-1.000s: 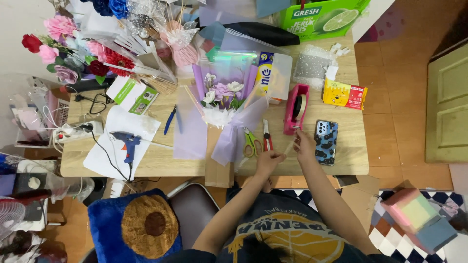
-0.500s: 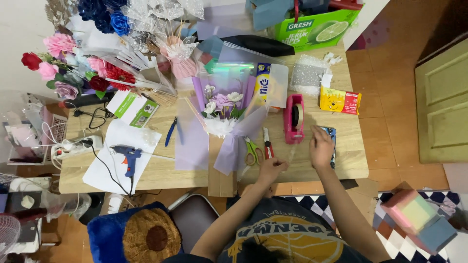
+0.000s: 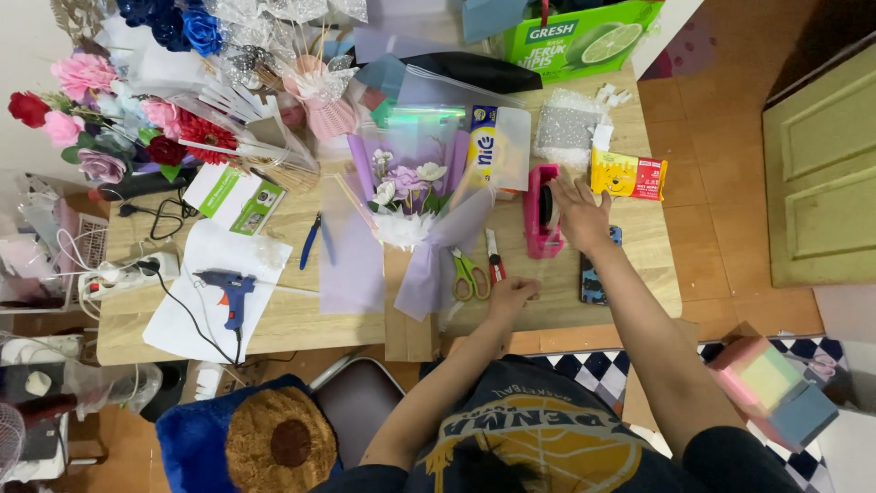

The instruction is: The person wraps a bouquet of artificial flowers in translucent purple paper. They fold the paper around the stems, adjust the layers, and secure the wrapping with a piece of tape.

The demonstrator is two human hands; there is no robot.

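right hand: fingers spread, resting beside the pink tape dispenser, partly covering a phone
left hand: curled on the table, seems to pinch a clear tape strip, hard to tell
bouquet: purple wrap, lying mid-table
nearby: green scissors, blue glue gun off to the left

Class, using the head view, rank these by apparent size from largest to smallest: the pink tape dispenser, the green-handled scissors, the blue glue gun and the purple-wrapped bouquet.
1. purple-wrapped bouquet, clearly largest.
2. pink tape dispenser and blue glue gun look about alike; not ranked apart.
3. green-handled scissors, smallest.
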